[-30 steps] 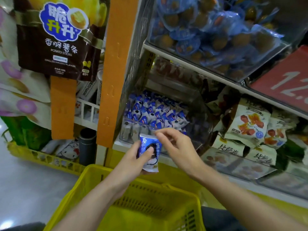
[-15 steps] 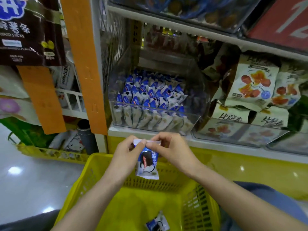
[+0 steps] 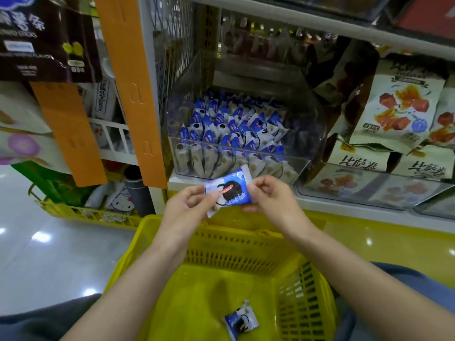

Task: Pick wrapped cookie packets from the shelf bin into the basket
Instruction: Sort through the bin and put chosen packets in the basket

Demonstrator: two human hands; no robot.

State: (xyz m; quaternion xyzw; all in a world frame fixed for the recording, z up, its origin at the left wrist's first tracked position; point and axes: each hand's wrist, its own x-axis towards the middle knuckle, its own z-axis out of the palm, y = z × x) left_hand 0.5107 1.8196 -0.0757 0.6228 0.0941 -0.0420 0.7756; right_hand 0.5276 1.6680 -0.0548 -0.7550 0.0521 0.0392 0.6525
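Cookie packet (image 3: 229, 191) — left hand (image 3: 187, 205) pinches 9 o'clock end, right hand (image 3: 270, 198) 3 o'clock end | shelf bin (image 3: 310, 134), 12 o'clock, stocked | basket (image 3: 221, 242), 6 o'clock, holds second packet (image 3: 240, 321).

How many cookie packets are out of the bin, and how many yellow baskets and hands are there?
Cookie packets out of the clear bin: 2 (held cookie packet, loose cookie packet)
Yellow baskets: 2 (near yellow basket, far yellow basket)
Hands: 2 (left hand, right hand)
Total: 6
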